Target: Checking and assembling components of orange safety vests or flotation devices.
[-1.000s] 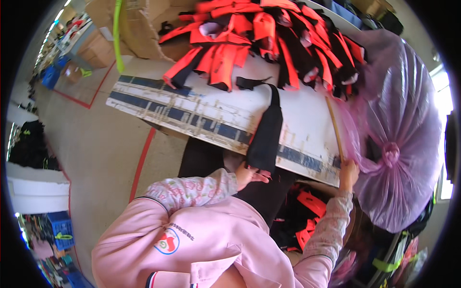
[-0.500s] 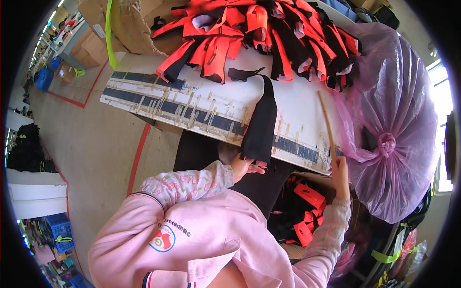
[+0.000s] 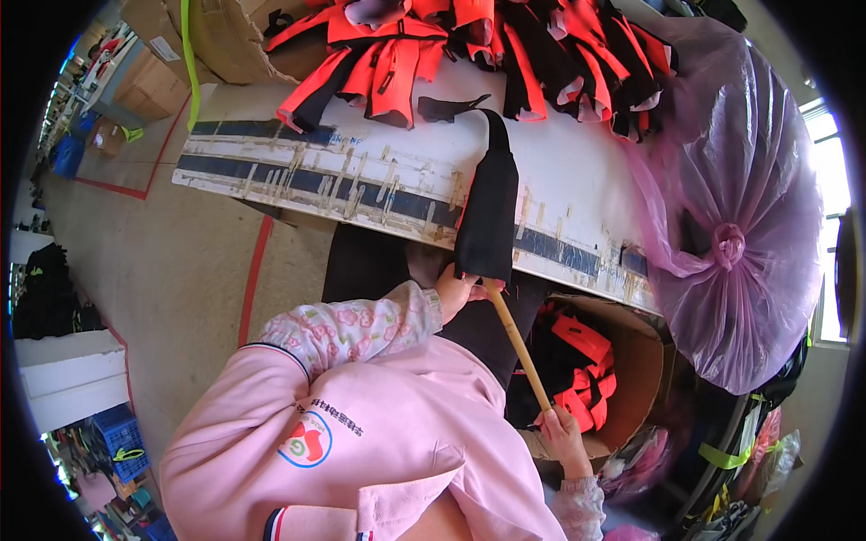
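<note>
Pinching with the left grip (image 3: 456, 293), apparently between thumb and fingers, the lower edge of the black fabric piece (image 3: 488, 216). Lying, this piece, across the front edge of the desk (image 3: 577, 171), with narrow tail (image 3: 495, 126) up on the surface and lower end hanging past the edge. Wrapped, the right grip (image 3: 565, 437), around the lower end of a wooden stick (image 3: 519, 347), with the upper tip right at the left fingers and the fabric edge (whether already inside the fabric, impossible to tell).

Could miss the fabric edge and poke the left fingers, because of the tip being so close. Could also bunch or stretch the cloth, if pushing at a slant or with too loose a pinch. Possible too: dragging the whole piece off the desk, from pulling downward with little weight on top. Near the orange and black pieces (image 3: 397, 77), perhaps catching the tail among them. Over on the right, a risk of knocking the cardboard box (image 3: 639, 370), if swinging the stick wide.
</note>
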Tool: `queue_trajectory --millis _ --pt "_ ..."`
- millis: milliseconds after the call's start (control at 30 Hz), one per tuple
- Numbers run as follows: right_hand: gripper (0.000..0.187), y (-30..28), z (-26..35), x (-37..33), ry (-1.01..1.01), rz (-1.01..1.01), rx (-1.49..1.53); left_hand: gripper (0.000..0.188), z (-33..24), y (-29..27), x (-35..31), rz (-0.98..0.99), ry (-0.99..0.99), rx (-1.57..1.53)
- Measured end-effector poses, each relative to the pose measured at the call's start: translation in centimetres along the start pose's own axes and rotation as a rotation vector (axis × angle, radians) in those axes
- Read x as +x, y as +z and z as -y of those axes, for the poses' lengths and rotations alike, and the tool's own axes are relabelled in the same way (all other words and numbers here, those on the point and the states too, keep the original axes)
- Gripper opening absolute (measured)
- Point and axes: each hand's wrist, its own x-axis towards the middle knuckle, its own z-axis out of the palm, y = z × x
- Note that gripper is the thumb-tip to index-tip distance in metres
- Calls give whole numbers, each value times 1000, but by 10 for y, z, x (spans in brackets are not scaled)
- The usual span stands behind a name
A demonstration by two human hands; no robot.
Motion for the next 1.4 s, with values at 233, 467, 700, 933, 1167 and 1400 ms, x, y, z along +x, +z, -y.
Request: queue_trajectory --millis 233,467,700,933,1167,1400 --pt "32 49 75 24 41 -23 -130 21 3 9 -4 -114 34 171" --pt "32 87 105 110 -92 -49 -53 19 9 10 1 -153 20 281" --pt "30 105 107 134 136 466 811 10 40 -5 18 -215 81 238" --pt "31 84 106 125 64 409 635 21 3 20 -4 -148 96 186" --pt "33 28 89 84 46 172 -33 27 -3 16 -10 -103 3 294" --pt "34 52 112 124 -61 177 -27 27 1 17 -6 -154 -45 362"
